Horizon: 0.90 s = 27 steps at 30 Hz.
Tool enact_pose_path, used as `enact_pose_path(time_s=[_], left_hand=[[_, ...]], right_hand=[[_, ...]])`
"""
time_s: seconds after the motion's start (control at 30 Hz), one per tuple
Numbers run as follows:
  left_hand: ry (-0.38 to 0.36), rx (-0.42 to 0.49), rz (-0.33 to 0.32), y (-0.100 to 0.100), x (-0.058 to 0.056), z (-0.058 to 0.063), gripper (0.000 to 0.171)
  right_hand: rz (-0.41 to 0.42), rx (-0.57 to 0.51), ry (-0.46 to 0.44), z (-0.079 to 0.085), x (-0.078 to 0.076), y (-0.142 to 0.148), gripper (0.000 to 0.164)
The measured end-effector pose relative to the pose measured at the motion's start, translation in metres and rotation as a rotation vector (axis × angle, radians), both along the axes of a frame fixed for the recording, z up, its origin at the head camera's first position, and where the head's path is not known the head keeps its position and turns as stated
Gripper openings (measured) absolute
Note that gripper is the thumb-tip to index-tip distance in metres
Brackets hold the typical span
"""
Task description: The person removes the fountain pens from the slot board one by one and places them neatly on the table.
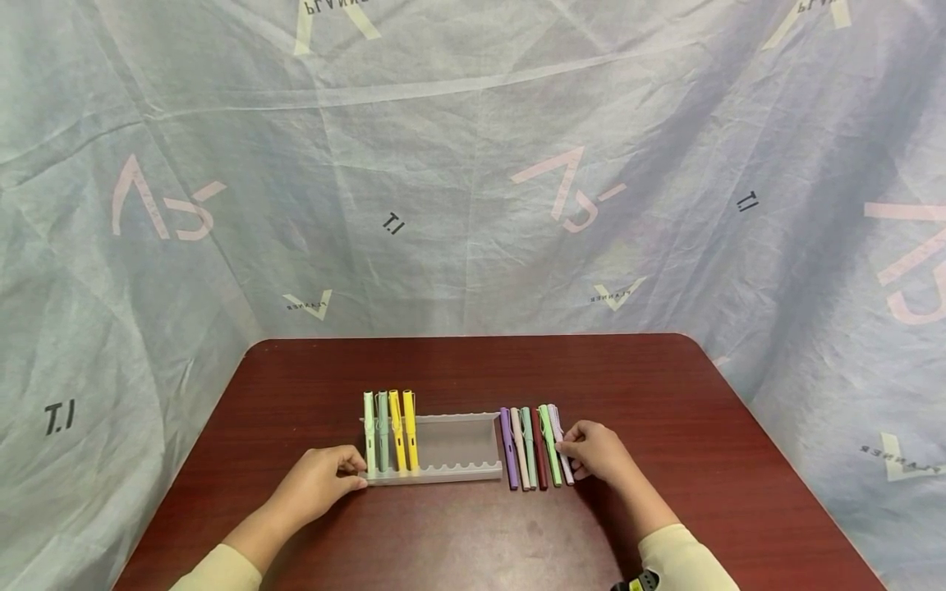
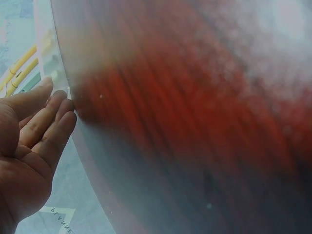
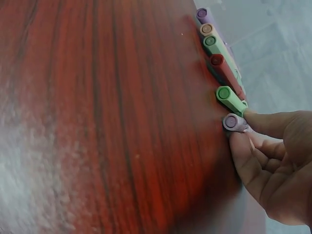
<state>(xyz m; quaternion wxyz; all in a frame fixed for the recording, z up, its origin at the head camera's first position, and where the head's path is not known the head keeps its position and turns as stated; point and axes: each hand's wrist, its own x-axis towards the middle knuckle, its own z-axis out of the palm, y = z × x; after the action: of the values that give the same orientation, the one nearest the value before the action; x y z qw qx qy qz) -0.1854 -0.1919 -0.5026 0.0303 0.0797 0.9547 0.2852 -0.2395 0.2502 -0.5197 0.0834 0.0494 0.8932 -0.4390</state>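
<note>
A clear plastic pen rack [image 1: 461, 473] with a notched front rail lies on the table. In its left slots rest a pale green pen [image 1: 369, 431], a grey-green pen [image 1: 383, 435] and two yellow pens [image 1: 410, 431]. My left hand [image 1: 325, 480] holds the rack's front left corner between thumb and fingers. To the right of the rack, several loose pens lie side by side. The outermost is a pale lilac pen [image 3: 234, 123], which my right hand [image 1: 597, 451] pinches with thumb and fingers. Beside it lies a bright green pen [image 3: 229, 99], close to my thumb.
Between the bright green pen and the rack lie a dark red pen [image 1: 541, 451], a light green pen [image 1: 528, 451], a beige pen [image 1: 520, 451] and a purple pen [image 1: 508, 451]. The reddish-brown table [image 1: 473, 542] is bordered by grey printed cloth [image 1: 458, 180].
</note>
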Motion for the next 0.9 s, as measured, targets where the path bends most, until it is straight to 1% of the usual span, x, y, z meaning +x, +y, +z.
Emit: enact_pose_path(time_s=[0.27, 0.53, 0.9], left_hand=[[-0.009, 0.002, 0.002, -0.0001, 0.0003, -0.0001, 0.015], [0.002, 0.007, -0.013, -0.0008, 0.0013, 0.0011, 0.015], [-0.006, 0.009, -0.004, -0.0002, 0.0008, 0.0011, 0.014]], right_hand=[[0.022, 0.040, 0.010, -0.0021, 0.0007, -0.0009, 0.019], [0.035, 0.040, 0.018, -0.0048, 0.0013, 0.0001, 0.018], [0.055, 0.043, 0.014, -0.0028, 0.0026, 0.0014, 0.019]])
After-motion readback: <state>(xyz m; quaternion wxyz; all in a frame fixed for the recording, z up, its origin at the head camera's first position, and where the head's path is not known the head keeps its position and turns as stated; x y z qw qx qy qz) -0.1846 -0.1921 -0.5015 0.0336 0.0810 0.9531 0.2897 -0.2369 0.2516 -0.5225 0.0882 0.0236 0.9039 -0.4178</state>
